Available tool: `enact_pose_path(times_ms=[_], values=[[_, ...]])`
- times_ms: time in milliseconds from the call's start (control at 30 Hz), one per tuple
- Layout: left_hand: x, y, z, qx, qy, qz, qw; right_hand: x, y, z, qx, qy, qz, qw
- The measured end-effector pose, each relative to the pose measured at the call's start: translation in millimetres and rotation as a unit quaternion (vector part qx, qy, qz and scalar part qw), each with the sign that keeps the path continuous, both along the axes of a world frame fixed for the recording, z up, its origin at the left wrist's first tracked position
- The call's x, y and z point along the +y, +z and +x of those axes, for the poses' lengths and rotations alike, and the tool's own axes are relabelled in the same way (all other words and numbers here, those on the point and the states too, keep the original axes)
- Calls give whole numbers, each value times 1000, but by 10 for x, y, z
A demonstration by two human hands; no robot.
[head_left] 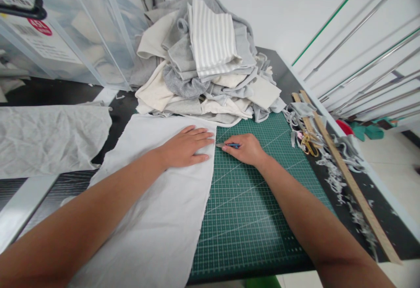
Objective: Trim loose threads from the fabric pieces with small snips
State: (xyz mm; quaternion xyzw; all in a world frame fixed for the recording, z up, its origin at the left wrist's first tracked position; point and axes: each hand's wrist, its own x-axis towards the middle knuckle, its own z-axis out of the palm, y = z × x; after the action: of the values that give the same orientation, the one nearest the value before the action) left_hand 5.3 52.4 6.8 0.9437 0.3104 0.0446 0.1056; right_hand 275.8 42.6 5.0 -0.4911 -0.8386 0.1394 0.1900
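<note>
My left hand [185,147] lies flat, fingers spread, on a white cloth [157,209] that covers the left part of a green cutting mat [256,209]. Just right of the cloth's edge, my right hand [245,149] grips a small blue-handled cutting tool [229,145]. Its metal tip points left and touches the cloth's edge near my left fingertips.
A heap of grey, cream and striped fabric pieces [203,60] is piled behind the mat. A wooden ruler [344,174], gold scissors [308,144] and fabric scraps lie to the right. Clear plastic bins [65,29] stand at the back left, crumpled white fabric [49,137] at the left.
</note>
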Motion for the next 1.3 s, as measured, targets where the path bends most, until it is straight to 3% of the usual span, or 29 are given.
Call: enact_pose_path(times_ms=[1300], values=[[0, -13, -5, -2, -2, 3, 1000, 2, 17, -34, -43, 10, 9, 999]])
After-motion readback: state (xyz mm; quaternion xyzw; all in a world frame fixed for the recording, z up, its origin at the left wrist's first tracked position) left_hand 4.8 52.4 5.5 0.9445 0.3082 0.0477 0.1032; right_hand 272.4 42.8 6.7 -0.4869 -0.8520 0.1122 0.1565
